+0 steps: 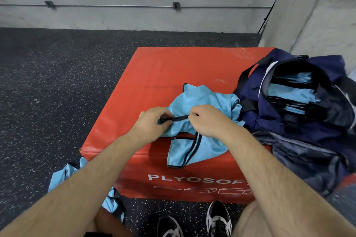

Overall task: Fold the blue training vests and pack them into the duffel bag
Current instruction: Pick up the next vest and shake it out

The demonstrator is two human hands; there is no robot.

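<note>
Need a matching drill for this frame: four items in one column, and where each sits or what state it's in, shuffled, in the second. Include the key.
Column A
1. crumpled vest
2. folded vests
3. loose vests
4. duffel bag

Column B
a. stacked inside the bag
b. off the red box, by its near-left corner
c. open, on the right end of the box
d. gripped by left hand and right hand on the box top

Pairs: 1-d, 2-a, 3-b, 4-c
</note>
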